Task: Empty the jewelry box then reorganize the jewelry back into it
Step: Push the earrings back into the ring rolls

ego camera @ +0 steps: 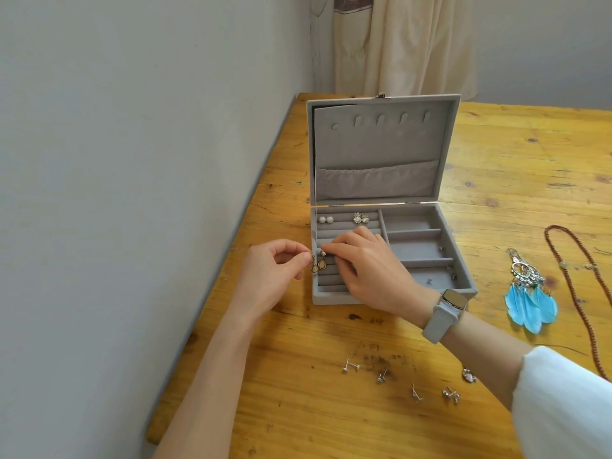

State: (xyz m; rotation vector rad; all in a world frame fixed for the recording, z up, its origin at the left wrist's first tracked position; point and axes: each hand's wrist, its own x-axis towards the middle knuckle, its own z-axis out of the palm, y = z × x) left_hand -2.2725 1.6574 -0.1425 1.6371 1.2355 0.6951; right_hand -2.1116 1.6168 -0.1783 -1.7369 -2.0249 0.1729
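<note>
Hiding ring rolls, right hand.

I have just one camera, worn on the head. It looks forward and down at the surface from close up. The open box sits mid-picture, with a wall on the left.

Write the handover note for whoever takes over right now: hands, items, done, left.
Left hand pinches one drop earring at the jewelry box edge; right hand pinches its mate over the ring rolls.
Done: pearl studs and silver earrings sit in the top row.
Left: small studs, feather earrings and bead necklace lie on the table.
</note>
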